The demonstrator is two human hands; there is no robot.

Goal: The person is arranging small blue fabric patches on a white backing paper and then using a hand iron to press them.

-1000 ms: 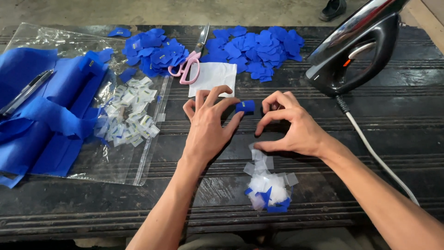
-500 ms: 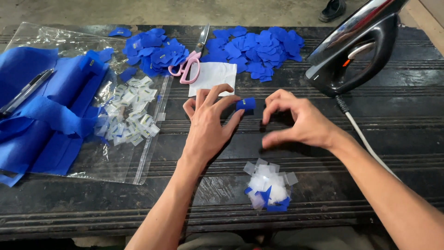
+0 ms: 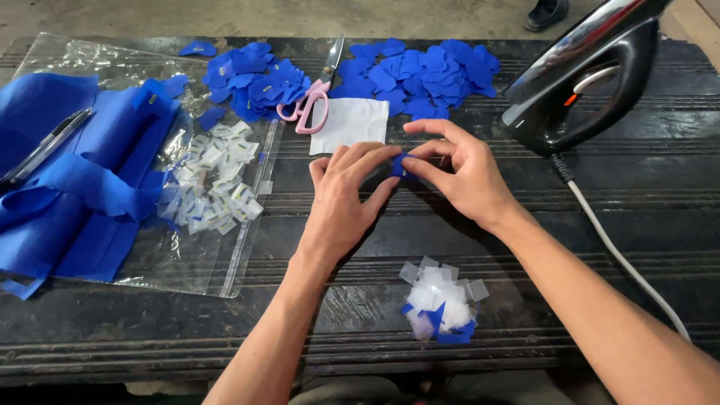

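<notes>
A small blue fabric piece (image 3: 400, 166) lies on the dark table between my two hands. My left hand (image 3: 346, 196) rests flat with its fingertips on the piece. My right hand (image 3: 457, 171) pinches the same piece from the right with thumb and fingers. Just behind them lies a white paper square (image 3: 350, 124). A small heap of white and blue scraps (image 3: 440, 301) sits near the table's front edge, below my right forearm.
Pink-handled scissors (image 3: 309, 100) lie between two piles of blue cut pieces (image 3: 251, 84) (image 3: 429, 73). An iron (image 3: 581, 79) stands at the right, its cord (image 3: 622, 259) trailing forward. A clear plastic bag (image 3: 191, 247) with small white tags, blue cloth (image 3: 71, 180) and a pen (image 3: 41, 146) lie left.
My right hand has moved up and left from the table's middle to the blue piece and now pinches it. My left hand has stayed on the piece.
</notes>
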